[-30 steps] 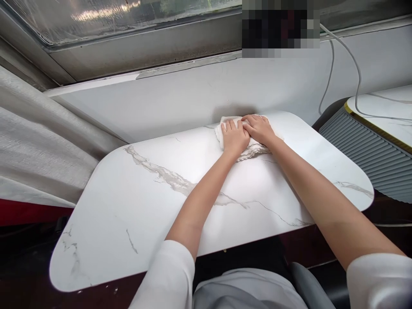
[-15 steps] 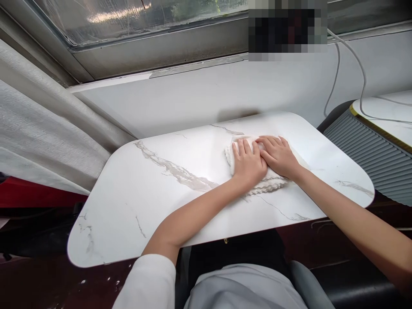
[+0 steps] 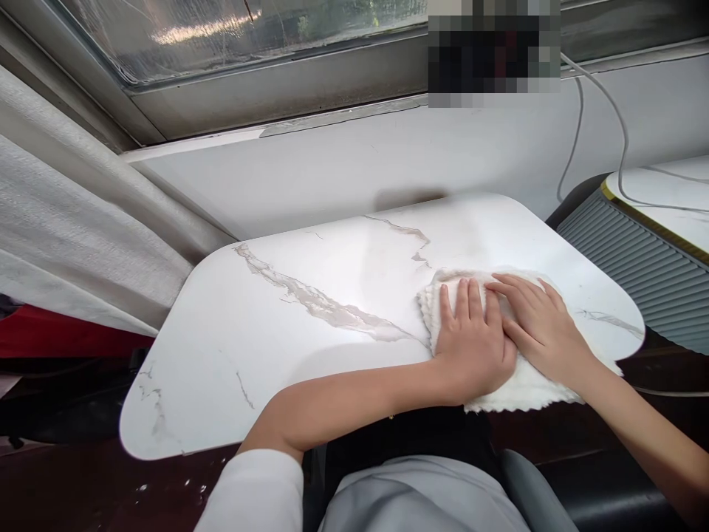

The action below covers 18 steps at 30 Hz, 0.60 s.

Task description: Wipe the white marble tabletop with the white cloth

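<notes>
A white cloth (image 3: 535, 384) with a scalloped hem lies on the right-hand part of the marbled table (image 3: 332, 255), its lower border reaching past the near edge, short of the rounded near right corner. It has no clear front; spread wider than it is deep, its long axis slants from the middle of the table down toward that corner, and one tip of the cloth points that way, out beyond the near edge.

Both hands rest palm down on it. The left hand (image 3: 475, 351) has its fingers stretched nearly straight and a little apart, aimed at the far edge. The right hand (image 3: 548, 336) lies just beside it, fingers long, slightly bent and slanting toward the far left corner, with its thumb against the left hand. Neither is closed round anything; whether the fingertips pinch the fabric cannot be told.

A pale curtain (image 3: 72, 199) hangs by the far left corner, and a ribbed cabinet (image 3: 645, 266) stands past the right end
</notes>
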Each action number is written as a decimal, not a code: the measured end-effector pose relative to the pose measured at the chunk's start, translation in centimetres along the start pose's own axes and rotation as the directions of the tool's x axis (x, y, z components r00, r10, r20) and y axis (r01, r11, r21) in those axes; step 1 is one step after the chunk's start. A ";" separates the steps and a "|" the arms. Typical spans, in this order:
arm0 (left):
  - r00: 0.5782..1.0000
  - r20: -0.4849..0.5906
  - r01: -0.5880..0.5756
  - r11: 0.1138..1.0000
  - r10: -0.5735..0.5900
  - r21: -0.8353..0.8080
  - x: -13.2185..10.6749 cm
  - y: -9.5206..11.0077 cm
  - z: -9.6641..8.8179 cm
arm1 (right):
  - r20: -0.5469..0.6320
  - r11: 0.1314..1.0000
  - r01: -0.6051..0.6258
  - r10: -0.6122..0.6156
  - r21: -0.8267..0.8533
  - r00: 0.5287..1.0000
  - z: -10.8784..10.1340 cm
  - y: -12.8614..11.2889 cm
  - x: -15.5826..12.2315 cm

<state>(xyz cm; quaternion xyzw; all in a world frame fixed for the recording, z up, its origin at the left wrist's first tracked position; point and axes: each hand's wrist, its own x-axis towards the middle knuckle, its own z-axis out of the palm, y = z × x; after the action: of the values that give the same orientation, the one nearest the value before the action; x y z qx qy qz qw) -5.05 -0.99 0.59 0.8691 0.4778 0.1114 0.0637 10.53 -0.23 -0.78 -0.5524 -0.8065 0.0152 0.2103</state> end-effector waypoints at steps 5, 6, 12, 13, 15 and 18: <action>0.999 -0.028 -0.045 0.999 0.045 0.002 0.5 1.6 0.5 | 0.000 0.999 -0.032 0.032 -0.014 0.999 -0.8 1.5 -1.2; 0.998 -0.042 -0.055 0.998 0.055 -0.001 0.7 1.9 0.7 | -0.003 0.999 -0.046 0.046 -0.015 0.999 -1.0 1.9 -1.4; 0.995 -0.058 -0.081 0.997 0.082 0.011 2.6 3.2 1.3 | -0.021 0.990 -0.136 0.135 -0.024 0.991 -1.5 4.3 -1.4; 0.995 -0.061 -0.080 0.997 0.081 0.017 2.8 3.3 1.3 | -0.007 0.989 -0.146 0.146 -0.033 0.989 -1.5 4.4 -1.4; 0.994 -0.072 -0.075 0.997 0.077 0.027 3.0 3.4 1.4 | 0.025 0.987 -0.150 0.152 -0.052 0.988 -1.6 4.6 -1.1; 0.993 -0.095 -0.062 0.997 0.065 0.038 3.5 3.1 1.7 | 0.044 0.987 -0.144 0.147 -0.068 0.988 -1.7 4.4 -0.4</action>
<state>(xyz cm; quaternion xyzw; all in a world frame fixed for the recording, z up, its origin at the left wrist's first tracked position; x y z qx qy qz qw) -0.29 0.26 0.07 0.8784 0.4544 0.1467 0.0216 15.15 0.79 -0.48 -0.6157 -0.7690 0.0181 0.1709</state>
